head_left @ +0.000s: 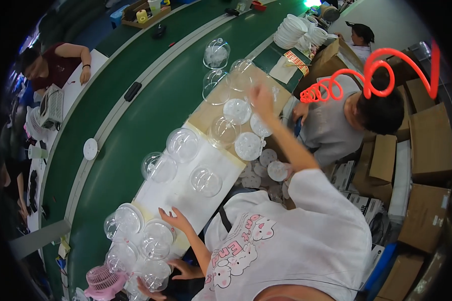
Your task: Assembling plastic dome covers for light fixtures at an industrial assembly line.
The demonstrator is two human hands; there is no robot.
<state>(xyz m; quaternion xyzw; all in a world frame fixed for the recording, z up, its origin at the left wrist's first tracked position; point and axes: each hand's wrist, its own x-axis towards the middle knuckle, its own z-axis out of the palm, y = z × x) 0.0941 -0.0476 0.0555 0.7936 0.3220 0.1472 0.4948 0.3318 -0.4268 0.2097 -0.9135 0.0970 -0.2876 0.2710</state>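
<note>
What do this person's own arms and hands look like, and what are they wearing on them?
Both the left hand and the right hand look bare: no gloves, and no watch or cable shows. The right one is blurred. The right sleeve is short, loose and white, part of a white shirt with pinkish lettering and cartoon animals.

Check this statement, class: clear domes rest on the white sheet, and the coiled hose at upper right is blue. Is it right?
Not quite: the coiled hose is red, not blue, as the head view shows. Clear domes do rest on the white sheet.
</note>
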